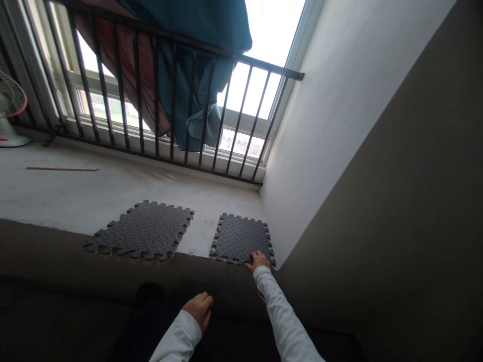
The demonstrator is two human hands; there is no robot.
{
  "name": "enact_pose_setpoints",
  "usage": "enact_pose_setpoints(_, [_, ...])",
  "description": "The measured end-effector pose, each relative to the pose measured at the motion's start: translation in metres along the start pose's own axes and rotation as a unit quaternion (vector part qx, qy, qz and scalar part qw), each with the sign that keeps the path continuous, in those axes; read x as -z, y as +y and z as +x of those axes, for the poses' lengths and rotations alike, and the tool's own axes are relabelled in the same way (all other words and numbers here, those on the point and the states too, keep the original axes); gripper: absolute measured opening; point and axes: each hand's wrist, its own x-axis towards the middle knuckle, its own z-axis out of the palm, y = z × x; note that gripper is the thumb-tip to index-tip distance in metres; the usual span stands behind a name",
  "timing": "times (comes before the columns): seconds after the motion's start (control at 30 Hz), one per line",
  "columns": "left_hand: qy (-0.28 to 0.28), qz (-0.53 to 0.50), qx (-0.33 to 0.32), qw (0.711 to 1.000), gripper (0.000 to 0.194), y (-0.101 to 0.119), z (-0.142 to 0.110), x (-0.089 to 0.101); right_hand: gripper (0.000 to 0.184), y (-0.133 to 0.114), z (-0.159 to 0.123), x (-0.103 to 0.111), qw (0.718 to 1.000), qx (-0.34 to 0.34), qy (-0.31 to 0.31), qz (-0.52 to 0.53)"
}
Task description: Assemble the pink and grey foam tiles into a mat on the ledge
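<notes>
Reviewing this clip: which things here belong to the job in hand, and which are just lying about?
Job in hand:
- right hand, touching the interlocking foam mat
- left hand, curled
- second foam mat

Lying about:
- wooden strip
- pedestal fan
- teal curtain

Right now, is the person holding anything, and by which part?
The right hand touches the near edge of a dark foam mat tile; whether it grips, I cannot tell. The left hand shows nothing held.

Matt diamond-tread foam mats point(143, 231), rough conc. ledge point(113, 196), blk metal railing point(264, 64), teal cloth curtain point(183, 100)
</notes>
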Motion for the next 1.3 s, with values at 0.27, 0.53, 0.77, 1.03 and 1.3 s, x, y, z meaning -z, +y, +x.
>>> enact_pose_setpoints(0.27, [-0.014,-0.014,0.008,1.0,0.027,0.002,0.001,0.006,0.046,-0.003,-0.004,-0.001,0.998,-0.047,0.024,-0.021])
enact_pose_setpoints(0.53, [0.078,-0.089,0.051,0.992,0.035,-0.008,0.011,-0.009,0.049,-0.001,0.014,0.026,0.995,-0.042,-0.081,-0.028])
enact_pose_setpoints(0.77, [0.306,-0.205,0.193,0.909,0.045,-0.042,0.038,-0.017,0.055,0.018,0.05,0.033,0.991,-0.031,-0.129,-0.02])
enact_pose_setpoints(1.03, [0.432,-0.086,0.325,0.837,0.048,-0.079,0.055,0.0,0.064,0.031,0.07,0.029,0.988,-0.022,-0.147,-0.044])
enact_pose_setpoints(1.3, [0.432,-0.168,0.46,0.757,0.047,-0.092,0.069,0.017,0.043,0.026,0.09,-0.001,0.994,0.019,-0.083,-0.067])
